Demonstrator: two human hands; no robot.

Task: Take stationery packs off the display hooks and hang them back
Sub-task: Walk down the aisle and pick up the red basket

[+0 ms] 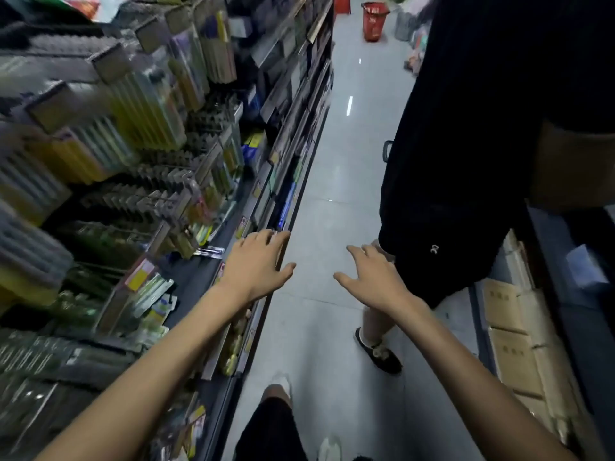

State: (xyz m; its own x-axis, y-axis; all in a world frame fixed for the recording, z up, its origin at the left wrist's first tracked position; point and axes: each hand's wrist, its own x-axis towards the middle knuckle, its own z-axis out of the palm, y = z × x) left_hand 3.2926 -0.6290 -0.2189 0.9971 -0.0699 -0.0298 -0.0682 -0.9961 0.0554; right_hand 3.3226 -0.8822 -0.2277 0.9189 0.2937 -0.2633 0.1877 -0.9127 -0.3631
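Grey floor tiles (346, 181) run down a narrow shop aisle, with a display rack (253, 201) along the left and a lower shelf of cardboard boxes (512, 334) along the right. Stationery packs (139, 108) hang in crowded rows on the rack's hooks, blurred by camera motion, so single packs are hard to tell apart. A few loose packs (156, 297) lie on the dark shelf below them, near the left forearm.

Both hands are empty. The left hand (259, 261) hovers over the front edge of the rack shelf, fingers spread and loose, grasping nothing. The right hand (369, 277) is out over the bare floor, fingers likewise splayed and free. As far as this view shows, no pack is off its hook in a hand, so the person is either between cycles or about to start one; how many packs have gone round already cannot be judged.

Room is tight. Another person in dark shorts (466, 194) stands just beside the right hand, filling most of the aisle's right half. The shelf lip juts out under the left wrist, and the hook ends probably project toward the reach. A red basket (375, 19) sits far down the aisle, well clear.
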